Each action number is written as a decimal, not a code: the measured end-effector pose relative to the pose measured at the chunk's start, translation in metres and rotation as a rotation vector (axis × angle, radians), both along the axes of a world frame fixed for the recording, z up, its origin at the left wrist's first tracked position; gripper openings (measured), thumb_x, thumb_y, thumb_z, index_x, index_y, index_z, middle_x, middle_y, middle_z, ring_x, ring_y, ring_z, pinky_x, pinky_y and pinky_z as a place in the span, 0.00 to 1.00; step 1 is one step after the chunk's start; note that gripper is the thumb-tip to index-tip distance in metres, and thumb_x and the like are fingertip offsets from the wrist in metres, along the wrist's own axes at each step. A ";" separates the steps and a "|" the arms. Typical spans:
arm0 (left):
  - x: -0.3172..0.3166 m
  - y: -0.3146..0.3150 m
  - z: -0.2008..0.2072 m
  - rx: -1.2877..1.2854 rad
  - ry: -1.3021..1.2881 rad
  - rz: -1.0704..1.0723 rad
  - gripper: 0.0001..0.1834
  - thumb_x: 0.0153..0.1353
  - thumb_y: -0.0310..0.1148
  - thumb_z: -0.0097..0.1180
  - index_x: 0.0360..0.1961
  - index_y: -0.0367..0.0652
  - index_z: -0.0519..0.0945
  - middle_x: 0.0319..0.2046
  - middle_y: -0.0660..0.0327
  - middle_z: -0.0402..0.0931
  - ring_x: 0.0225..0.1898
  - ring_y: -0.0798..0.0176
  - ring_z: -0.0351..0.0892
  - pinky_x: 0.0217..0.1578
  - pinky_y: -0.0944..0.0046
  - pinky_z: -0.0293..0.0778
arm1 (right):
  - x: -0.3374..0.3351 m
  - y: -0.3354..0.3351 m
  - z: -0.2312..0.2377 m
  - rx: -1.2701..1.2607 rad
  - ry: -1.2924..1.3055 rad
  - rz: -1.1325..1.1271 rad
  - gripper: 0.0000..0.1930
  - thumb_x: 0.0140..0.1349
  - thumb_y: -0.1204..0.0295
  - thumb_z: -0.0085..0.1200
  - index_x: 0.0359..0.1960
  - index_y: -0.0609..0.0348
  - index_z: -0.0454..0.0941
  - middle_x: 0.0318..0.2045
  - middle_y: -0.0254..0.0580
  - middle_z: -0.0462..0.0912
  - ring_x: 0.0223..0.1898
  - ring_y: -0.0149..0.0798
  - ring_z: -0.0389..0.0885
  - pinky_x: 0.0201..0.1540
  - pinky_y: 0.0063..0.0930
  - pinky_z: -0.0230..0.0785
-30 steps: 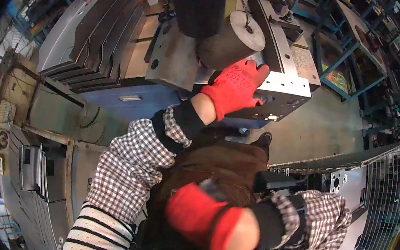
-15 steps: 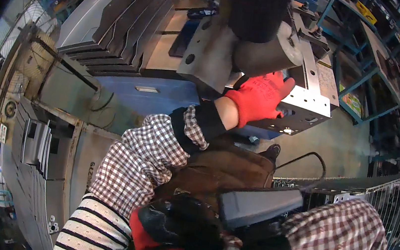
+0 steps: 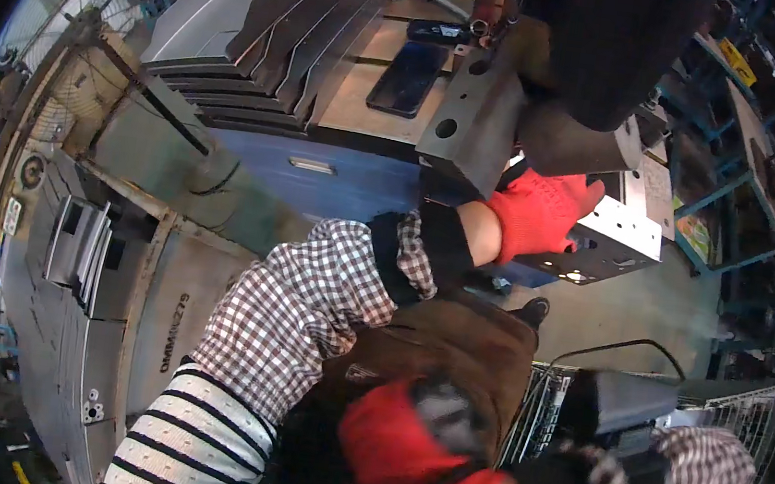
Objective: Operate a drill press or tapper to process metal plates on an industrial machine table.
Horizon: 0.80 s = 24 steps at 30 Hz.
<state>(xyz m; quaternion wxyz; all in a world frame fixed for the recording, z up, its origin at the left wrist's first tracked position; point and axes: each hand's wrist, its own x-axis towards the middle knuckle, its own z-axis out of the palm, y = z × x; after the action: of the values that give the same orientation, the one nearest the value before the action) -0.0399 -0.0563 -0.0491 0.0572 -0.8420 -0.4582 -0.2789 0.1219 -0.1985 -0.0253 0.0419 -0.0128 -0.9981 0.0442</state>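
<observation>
My left hand (image 3: 541,213), in a red glove, reaches up and to the right from a checked sleeve. It lies flat with fingers stretched out on a grey metal plate with holes (image 3: 613,255), just under a large dark press block (image 3: 574,139). My right hand (image 3: 405,452), also in a red glove, is low in the picture in front of my brown apron (image 3: 452,347). It is blurred, and I cannot make out whether anything is in it.
A dark phone (image 3: 408,75) lies on the machine table next to a stack of slanted steel plates (image 3: 269,24). A grey box (image 3: 624,402) and a wire basket (image 3: 737,430) are at the lower right. Blue shelving (image 3: 746,160) stands on the right.
My left hand has stayed on the holed plate. My right hand has moved across my apron, out from behind the grey box. The view has shifted so the press sits higher.
</observation>
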 end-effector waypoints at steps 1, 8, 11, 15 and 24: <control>0.002 0.003 0.002 -0.043 -0.013 -0.018 0.31 0.41 0.42 0.65 0.43 0.39 0.66 0.36 0.48 0.70 0.43 0.46 0.69 0.42 0.51 0.67 | -0.005 0.004 0.011 0.021 -0.028 0.006 0.13 0.49 0.72 0.51 0.38 0.57 0.78 0.29 0.46 0.79 0.31 0.45 0.78 0.36 0.34 0.70; 0.000 -0.002 0.002 -0.056 -0.002 0.015 0.32 0.41 0.41 0.66 0.45 0.40 0.64 0.39 0.47 0.68 0.45 0.45 0.68 0.43 0.51 0.67 | 0.010 0.092 0.149 0.045 0.557 -0.595 0.20 0.52 0.76 0.49 0.50 0.59 0.73 0.40 0.45 0.79 0.37 0.42 0.79 0.42 0.32 0.70; 0.004 0.002 0.001 -0.067 -0.045 -0.035 0.32 0.41 0.41 0.66 0.45 0.40 0.65 0.40 0.48 0.69 0.45 0.46 0.68 0.44 0.52 0.67 | 0.010 0.129 0.170 0.263 1.129 -0.364 0.19 0.60 0.75 0.41 0.54 0.66 0.66 0.48 0.50 0.74 0.45 0.43 0.76 0.48 0.33 0.69; 0.001 0.004 0.004 -0.103 0.018 0.009 0.32 0.41 0.42 0.66 0.45 0.41 0.66 0.39 0.48 0.70 0.46 0.48 0.69 0.46 0.54 0.66 | -0.007 0.144 0.178 0.348 1.310 -0.203 0.19 0.63 0.74 0.38 0.56 0.68 0.63 0.51 0.51 0.73 0.47 0.44 0.75 0.51 0.34 0.69; 0.000 0.008 -0.006 -0.061 -0.124 -0.069 0.29 0.43 0.40 0.66 0.43 0.41 0.65 0.43 0.47 0.67 0.46 0.43 0.70 0.39 0.50 0.71 | -0.025 0.144 0.174 0.317 1.338 -0.207 0.20 0.62 0.75 0.40 0.56 0.67 0.64 0.50 0.51 0.73 0.47 0.43 0.75 0.51 0.33 0.69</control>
<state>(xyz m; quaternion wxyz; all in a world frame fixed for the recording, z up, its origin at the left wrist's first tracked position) -0.0401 -0.0486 -0.0552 -0.0065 -0.8398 -0.4400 -0.3181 0.0968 -0.0545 0.1490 0.6536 -0.0714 -0.7457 -0.1078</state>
